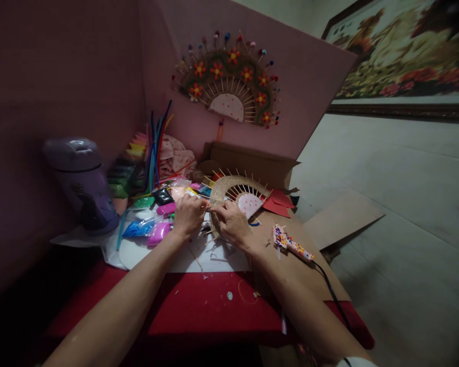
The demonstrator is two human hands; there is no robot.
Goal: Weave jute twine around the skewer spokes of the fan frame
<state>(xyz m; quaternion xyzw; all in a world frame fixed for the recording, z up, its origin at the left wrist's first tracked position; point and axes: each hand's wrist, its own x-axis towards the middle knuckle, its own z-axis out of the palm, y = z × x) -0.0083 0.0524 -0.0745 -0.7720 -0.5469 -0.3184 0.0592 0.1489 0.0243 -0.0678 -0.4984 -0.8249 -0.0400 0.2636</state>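
Observation:
My left hand (190, 214) is closed in a pinch, with a small orange piece (207, 203) at its fingertips. Close beside it, my right hand (232, 220) has its fingers drawn together over the left end of a half-round fan (229, 184). What those right fingers hold, if anything, is hidden. Wound in tan twine, the fan has thin sticks poking out around its curve and a white, red-dotted half circle (249, 205) at its centre. Packets of coloured material, among them a blue one (139, 228) and a magenta one (159, 233), lie left of my left hand.
A flowered glue gun (292, 244) with a black cord lies on cardboard (309, 280) at right. A purple tumbler (84, 186) and pipe cleaners (156, 148) stand at left. Behind, a finished-looking flowered fan (227, 84) hangs on a pink board (298, 71). Red cloth (214, 311) covers the table's front.

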